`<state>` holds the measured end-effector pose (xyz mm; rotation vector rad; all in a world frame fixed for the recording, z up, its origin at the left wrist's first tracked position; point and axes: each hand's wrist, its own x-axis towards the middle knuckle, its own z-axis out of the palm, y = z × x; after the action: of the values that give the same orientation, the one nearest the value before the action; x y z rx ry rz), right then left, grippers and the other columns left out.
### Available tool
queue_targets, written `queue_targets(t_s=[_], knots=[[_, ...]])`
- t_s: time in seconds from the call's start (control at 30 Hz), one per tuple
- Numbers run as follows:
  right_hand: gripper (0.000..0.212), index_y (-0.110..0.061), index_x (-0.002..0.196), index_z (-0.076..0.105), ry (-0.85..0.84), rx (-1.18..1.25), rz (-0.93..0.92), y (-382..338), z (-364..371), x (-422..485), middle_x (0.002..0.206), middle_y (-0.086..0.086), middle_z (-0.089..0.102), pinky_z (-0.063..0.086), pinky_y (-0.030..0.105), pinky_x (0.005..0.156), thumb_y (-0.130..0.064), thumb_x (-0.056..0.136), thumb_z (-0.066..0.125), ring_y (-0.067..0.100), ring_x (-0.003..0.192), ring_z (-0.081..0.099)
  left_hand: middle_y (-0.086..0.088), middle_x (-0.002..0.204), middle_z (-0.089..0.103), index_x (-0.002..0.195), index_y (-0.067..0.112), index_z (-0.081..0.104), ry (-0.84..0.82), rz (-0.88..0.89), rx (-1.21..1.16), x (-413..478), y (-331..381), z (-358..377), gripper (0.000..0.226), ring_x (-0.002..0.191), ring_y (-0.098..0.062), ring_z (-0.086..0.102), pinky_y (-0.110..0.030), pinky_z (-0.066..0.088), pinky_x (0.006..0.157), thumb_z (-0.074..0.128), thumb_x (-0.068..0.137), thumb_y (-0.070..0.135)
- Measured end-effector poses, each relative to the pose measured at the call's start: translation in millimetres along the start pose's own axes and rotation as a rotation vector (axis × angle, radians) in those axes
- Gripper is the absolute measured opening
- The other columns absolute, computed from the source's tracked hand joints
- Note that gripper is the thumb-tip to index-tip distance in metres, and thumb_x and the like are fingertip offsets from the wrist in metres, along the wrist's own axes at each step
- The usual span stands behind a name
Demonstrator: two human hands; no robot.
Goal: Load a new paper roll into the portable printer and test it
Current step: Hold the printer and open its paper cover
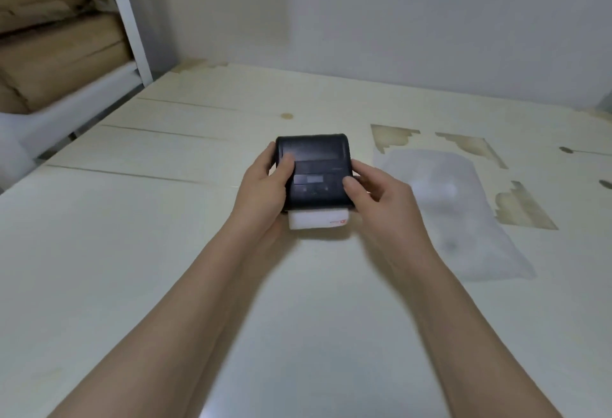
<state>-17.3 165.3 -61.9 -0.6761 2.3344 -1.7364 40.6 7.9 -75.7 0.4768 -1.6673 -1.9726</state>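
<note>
Across a pale wooden table [165, 219] with patches of peeled finish, a clear plastic bag [463, 219] lies to the right, apart from the hands. Near the table's middle, a black portable printer [314, 166] sits on a small white box [314, 219]. Left hand [261, 192] grips its left side, thumb on top; right hand [381, 199] grips the right side, fingers curled, thumb pressing the top edge.

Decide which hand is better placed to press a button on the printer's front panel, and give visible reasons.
Probably the right hand: its thumb already rests at the panel's edge on the printer, while the left hand wraps the side, steadying it.
</note>
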Motion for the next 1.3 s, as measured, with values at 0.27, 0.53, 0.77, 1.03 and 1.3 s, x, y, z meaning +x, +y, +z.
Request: queue_targets(t_s=[0.27, 0.53, 0.77, 1.03, 1.3], knots=[[0.029, -0.035, 0.118, 0.065, -0.202, 0.138, 0.026, 2.5, -11.3, -14.4, 0.110, -0.012, 0.076, 0.054, 0.022, 0.086, -0.015, 0.100, 0.054, 0.001, 0.101, 0.070, -0.005, 0.111, 0.076, 0.112, 0.020, 0.070, 0.011, -0.138, -0.111, -15.5, 2.2, -0.5, 0.022, 0.099, -0.023, 0.074, -0.048, 0.058, 0.091, 0.060, 0.096, 0.031], [0.034, -0.018, 0.133, 0.060, -0.216, 0.216, 0.106, 15.0, -20.4, 1.3, 0.121, -0.001, 0.073, 0.047, 0.035, 0.106, -0.012, 0.102, 0.048, 0.016, 0.117, 0.066, -0.006, 0.115, 0.075, 0.120, 0.016, 0.066, -0.112, -0.179, -0.158, 0.4, -2.0, 2.6, 0.030, 0.107, -0.027, 0.071, -0.038, 0.059, 0.081, 0.052, 0.100, 0.034], [0.035, -0.018, 0.133, 0.061, -0.170, 0.239, 0.038, 17.8, -15.2, -0.1, 0.121, -0.005, 0.073, 0.049, 0.033, 0.104, -0.010, 0.100, 0.052, 0.013, 0.117, 0.066, -0.012, 0.114, 0.074, 0.116, 0.012, 0.068, -0.071, -0.138, -0.174, 0.9, -3.1, 0.9, 0.028, 0.091, -0.021, 0.070, -0.031, 0.056, 0.065, 0.052, 0.100, 0.031], [0.036, -0.024, 0.129, 0.064, -0.142, 0.237, -0.006, 13.9, -13.1, -6.2, 0.114, -0.010, 0.076, 0.054, 0.020, 0.087, -0.008, 0.098, 0.056, 0.005, 0.108, 0.069, -0.009, 0.114, 0.074, 0.112, 0.020, 0.069, -0.051, -0.078, -0.150, 0.7, 0.8, -0.6, 0.021, 0.093, -0.024, 0.071, -0.031, 0.056, 0.064, 0.056, 0.099, 0.028], [0.032, -0.036, 0.113, 0.073, -0.072, -0.239, 0.014, 16.2, -10.0, -8.1, 0.092, 0.004, 0.076, 0.051, 0.024, 0.079, -0.025, 0.083, 0.071, 0.023, 0.088, 0.066, 0.008, 0.109, 0.076, 0.118, 0.027, 0.070, -0.114, -0.027, 0.088, 1.8, -3.7, -14.6, 0.024, 0.101, -0.007, 0.071, -0.024, 0.053, 0.088, 0.054, 0.100, 0.023]])
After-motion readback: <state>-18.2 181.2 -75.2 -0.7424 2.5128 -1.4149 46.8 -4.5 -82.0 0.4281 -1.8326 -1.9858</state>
